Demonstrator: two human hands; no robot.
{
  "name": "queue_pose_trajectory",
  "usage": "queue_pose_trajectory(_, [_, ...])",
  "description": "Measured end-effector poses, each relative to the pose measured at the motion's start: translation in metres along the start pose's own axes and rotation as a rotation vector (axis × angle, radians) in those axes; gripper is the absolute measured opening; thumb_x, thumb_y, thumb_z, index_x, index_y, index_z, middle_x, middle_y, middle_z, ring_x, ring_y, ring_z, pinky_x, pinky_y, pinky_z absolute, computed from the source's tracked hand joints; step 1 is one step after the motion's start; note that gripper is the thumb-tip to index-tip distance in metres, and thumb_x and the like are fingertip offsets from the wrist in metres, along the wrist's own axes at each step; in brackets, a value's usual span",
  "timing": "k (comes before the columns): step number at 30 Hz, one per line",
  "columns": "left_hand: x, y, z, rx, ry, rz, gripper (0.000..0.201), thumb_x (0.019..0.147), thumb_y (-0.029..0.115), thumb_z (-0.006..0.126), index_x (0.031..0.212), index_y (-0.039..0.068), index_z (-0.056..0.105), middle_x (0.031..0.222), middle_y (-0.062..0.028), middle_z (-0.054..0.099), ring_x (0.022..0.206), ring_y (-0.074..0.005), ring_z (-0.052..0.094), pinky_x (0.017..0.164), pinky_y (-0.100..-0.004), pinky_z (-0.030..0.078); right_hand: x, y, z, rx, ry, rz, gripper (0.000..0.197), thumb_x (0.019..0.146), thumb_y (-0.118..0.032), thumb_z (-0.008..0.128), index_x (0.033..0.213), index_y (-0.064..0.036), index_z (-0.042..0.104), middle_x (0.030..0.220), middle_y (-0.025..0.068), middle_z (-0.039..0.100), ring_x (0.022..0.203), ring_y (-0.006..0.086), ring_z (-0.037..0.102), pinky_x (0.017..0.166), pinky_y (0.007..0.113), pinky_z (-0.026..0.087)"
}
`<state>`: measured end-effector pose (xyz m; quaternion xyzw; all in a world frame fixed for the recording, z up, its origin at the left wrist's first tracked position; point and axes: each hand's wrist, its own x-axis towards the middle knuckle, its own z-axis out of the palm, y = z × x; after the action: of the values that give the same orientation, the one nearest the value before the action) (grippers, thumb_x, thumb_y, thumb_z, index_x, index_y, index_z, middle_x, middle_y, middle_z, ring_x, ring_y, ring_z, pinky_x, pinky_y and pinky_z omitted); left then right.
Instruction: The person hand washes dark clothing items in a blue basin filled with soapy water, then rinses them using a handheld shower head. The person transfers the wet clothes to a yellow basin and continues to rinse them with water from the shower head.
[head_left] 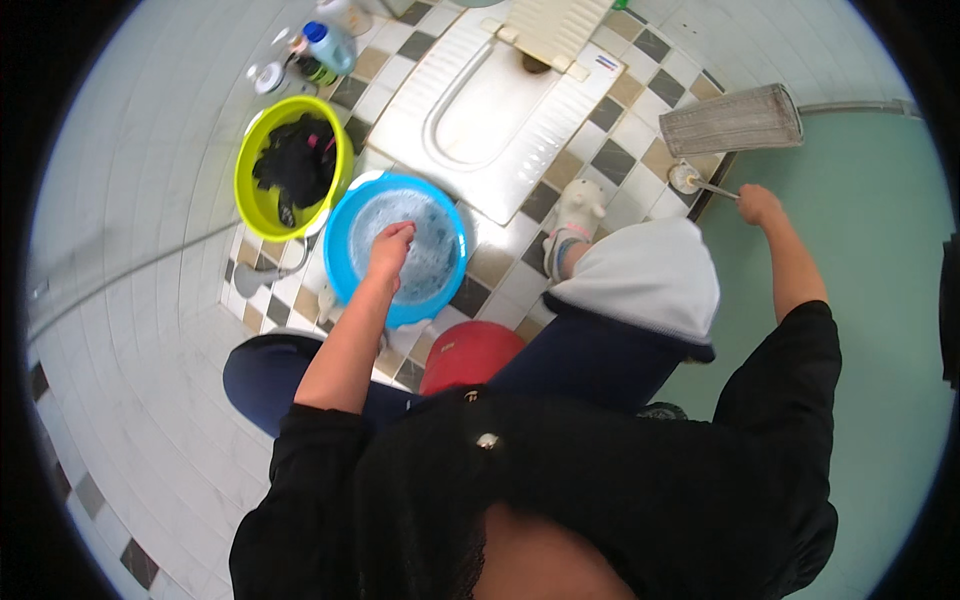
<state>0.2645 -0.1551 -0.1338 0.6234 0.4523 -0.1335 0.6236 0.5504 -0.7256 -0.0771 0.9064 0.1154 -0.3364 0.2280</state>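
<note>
My left hand (391, 252) is closed, fingers curled in, over the blue basin (459, 268). Soapy water (420, 235) with white foam fills that basin; whether the hand holds anything small is hidden. Out to the far right, my right hand (758, 204) is wrapped round a thin metal bar (716, 189). The bar's other end meets a round, pale piece (684, 178) close to the tiled floor; its kind cannot be made out. Just beyond that piece is a grey ribbed pad (732, 120), like a flat mop head.
A yellow-green basin (245, 190) holds dark cloth (297, 165). Bottles (330, 48) stand by the left wall, and a shower head (250, 280) lies below. A white squat toilet (400, 125) is ahead. The red stool or bucket (470, 352) is beneath me; a greenish panel (870, 250) fills the right.
</note>
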Motion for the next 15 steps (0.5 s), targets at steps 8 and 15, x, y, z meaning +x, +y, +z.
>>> queue_pose_trajectory(8, [0.025, -0.161, -0.130, 0.357, 0.678, -0.181, 0.041, 0.077, 0.021, 0.055, 0.104, -0.010, 0.055, 0.101, -0.0204, 0.060, 0.090, -0.0303, 0.059, 0.077, -0.0389, 0.047, -0.045, -0.136, -0.103, 0.433, 0.137, -0.307, 0.023, 0.080, -0.010, 0.045, 0.095, 0.0054, 0.054, 0.087, 0.0276, 0.060, 0.082, 0.0385, 0.060, 0.070, 0.043, 0.048])
queue_pose_trajectory(15, [0.043, -0.173, -0.120, -0.605, 0.406, -0.330, 0.040, 0.083, 0.019, 0.048, 0.114, -0.007, 0.049, 0.119, -0.0204, 0.050, 0.109, -0.0303, 0.049, 0.085, -0.0451, 0.042, 0.055, -0.294, -0.078, 0.303, 0.307, -0.431, 0.037, 0.088, -0.030, 0.049, 0.095, 0.0049, 0.059, 0.092, 0.0252, 0.062, 0.084, 0.0387, 0.061, 0.072, 0.044, 0.049])
